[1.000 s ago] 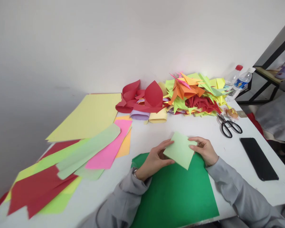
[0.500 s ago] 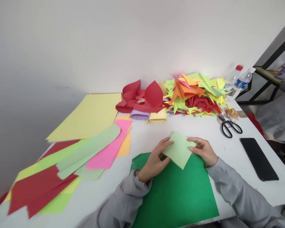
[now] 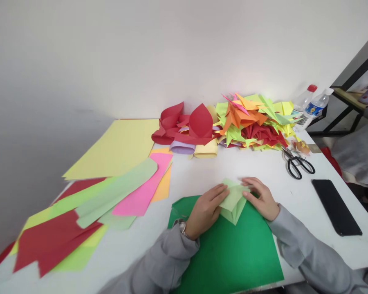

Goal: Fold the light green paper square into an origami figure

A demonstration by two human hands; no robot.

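Note:
A light green folded paper (image 3: 235,201) is between my two hands, over the green sheet (image 3: 230,253) on the table. My left hand (image 3: 209,207) has its fingers closed on the paper's left side, palm turned down. At the right corner, my right hand (image 3: 261,198) grips the paper between thumb and fingers. The paper's lower part shows layers standing slightly apart, with a crease across the middle. My left fingers cover its left corner.
Paper strips (image 3: 119,190) in several colours and a large pale yellow sheet (image 3: 113,147) lie left. Behind are red paper shapes (image 3: 200,122) and heaped folded paper (image 3: 248,120). Scissors (image 3: 299,164), a black phone (image 3: 336,207) and two bottles (image 3: 314,107) are at right.
The light green paper has come down toward the green sheet and tilted, its lower layers now parting. My left hand has turned over the paper's left side; my right hand stays at the right corner.

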